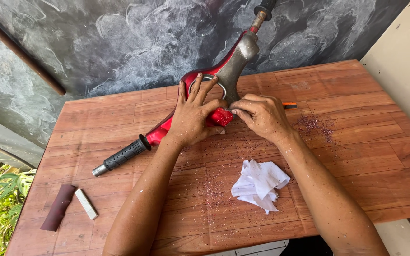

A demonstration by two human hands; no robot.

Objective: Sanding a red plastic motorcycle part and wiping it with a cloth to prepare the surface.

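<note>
- A red handlebar cover (193, 102) lies slantwise across the wooden table (357, 142), running from the near left toward the far wall.
- One end carries a black grip (124, 155) near the table's left side; the other end, part stripped to bare grey, sticks up past the far edge.
- The left hand (193, 116) lies flat on the cover's middle, fingers spread, thumb hooked round the near edge.
- The right hand (261, 115) sits just beside it, fingertips bunched and pressed to the red surface; whether they pinch anything I cannot tell.
- An orange-tipped tool (289, 105) peeks out behind the right hand.
- A crumpled white paper (259, 184) lies between the forearms, near the front edge.
- Red paint flecks (314, 125) dust the wood to the right.
- A dark sandpaper strip (59, 207) and a small white block (86, 204) lie side by side at the near left corner.
</note>
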